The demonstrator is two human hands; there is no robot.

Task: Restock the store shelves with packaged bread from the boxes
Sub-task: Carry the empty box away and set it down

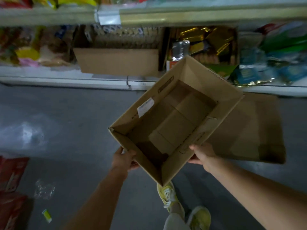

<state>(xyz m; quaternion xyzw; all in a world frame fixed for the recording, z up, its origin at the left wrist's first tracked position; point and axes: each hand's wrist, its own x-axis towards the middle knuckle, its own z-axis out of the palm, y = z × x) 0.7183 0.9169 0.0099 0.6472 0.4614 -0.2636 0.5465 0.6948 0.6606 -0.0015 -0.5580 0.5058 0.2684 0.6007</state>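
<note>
I hold an open cardboard box [176, 118] above the grey floor, tilted, and nothing lies inside it. My left hand [124, 159] grips its near left wall. On the near right edge sits my right hand [201, 155], thumb over the rim. Ahead, the low shelf [66, 77] carries packaged bread [49, 47] at the left. A second cardboard box [116, 61] stands on that shelf, with rows of packets behind it.
A flattened cardboard sheet [249, 130] lies on the floor at the right, under the box. Red packages [11, 173] are at the left edge, with clear plastic wrap [25, 133] and small litter nearby. Gold and green packets [216, 44] fill the shelf's right side. My yellow shoes [171, 196] are below.
</note>
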